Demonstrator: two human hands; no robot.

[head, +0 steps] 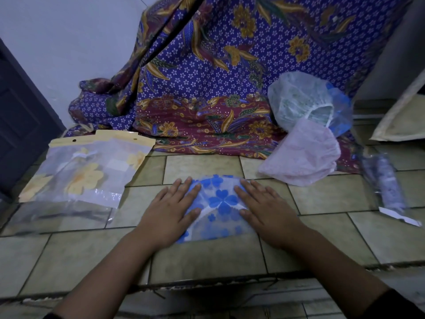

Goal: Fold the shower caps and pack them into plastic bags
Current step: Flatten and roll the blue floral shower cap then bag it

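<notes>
A clear shower cap with blue flowers (220, 201) lies flattened on the tiled surface in the middle. My left hand (170, 210) presses flat on its left side with straight fingers. My right hand (264, 208) presses flat on its right side the same way. To the left lie plastic bags (92, 171) with yellow headers and yellow flower caps inside. At the right sit a pink shower cap (303, 157) and, behind it, a whitish-green cap (301, 100) with a blue one partly hidden beside it.
A purple batik cloth (207, 77) drapes down behind the work area. A narrow packed bag (386, 183) lies at the far right. A dark door (20, 125) stands at the left. The tiled ledge ends in a front edge (207, 284) near me.
</notes>
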